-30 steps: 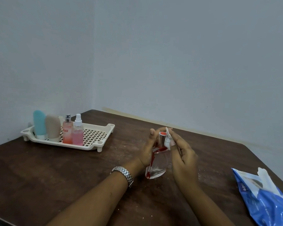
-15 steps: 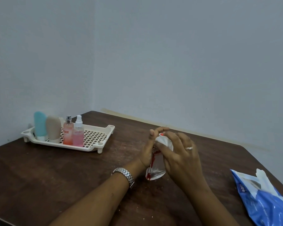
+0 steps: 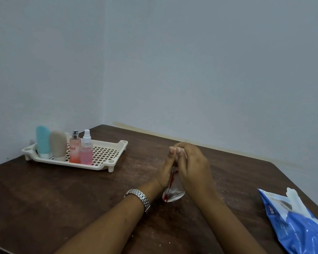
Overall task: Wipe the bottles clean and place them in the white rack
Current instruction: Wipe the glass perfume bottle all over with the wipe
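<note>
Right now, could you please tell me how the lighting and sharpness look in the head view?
Head view: dim, flat light, soft shadows, no glare; the left hand, right hand and wipe around the clear bottle look slightly smeared; bottles in the white rack look fairly sharp; the blue pack is cropped at the right edge.

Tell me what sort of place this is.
Probably a plain room in a home or small office, not a lab: a dark wooden table in a corner of pale painted walls, a white rack of toiletry bottles, and a blue pack of wipes.
</note>
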